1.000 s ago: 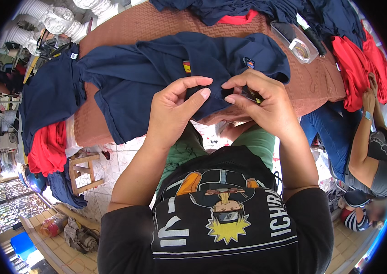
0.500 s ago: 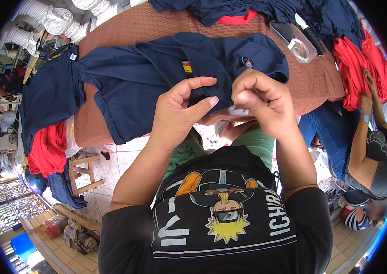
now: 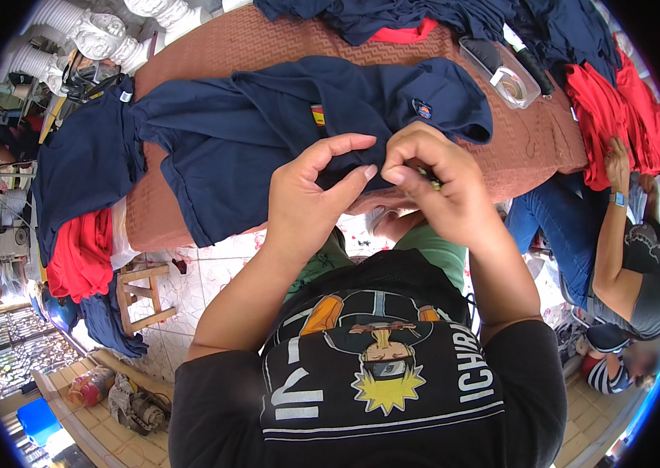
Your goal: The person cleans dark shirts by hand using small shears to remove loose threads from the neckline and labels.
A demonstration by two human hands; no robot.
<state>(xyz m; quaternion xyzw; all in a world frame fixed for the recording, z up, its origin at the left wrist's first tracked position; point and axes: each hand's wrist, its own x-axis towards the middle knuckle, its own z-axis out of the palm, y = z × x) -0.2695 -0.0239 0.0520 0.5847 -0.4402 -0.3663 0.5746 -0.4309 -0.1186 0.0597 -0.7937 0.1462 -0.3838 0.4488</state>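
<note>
Above the near edge of the table, my two hands are held close together. My left hand has thumb and forefinger stretched apart, with nothing visible between them. My right hand is closed in a pinch; a small yellow-green bit shows among its curled fingers, too small to name. Under and beyond the hands a navy blue garment lies folded loosely on the table. It bears a small red and yellow patch and a small emblem patch.
A brown patterned cloth covers the table. Farther right sits a clear plastic box with small items. Navy garments and red garments hang at the left. On the right, another person handles red cloth. A wooden stool stands lower left.
My right hand has shifted slightly left, nearer my left hand, and the whitish thing below its fingers no longer shows. The other person's hand has moved on the red cloth.
</note>
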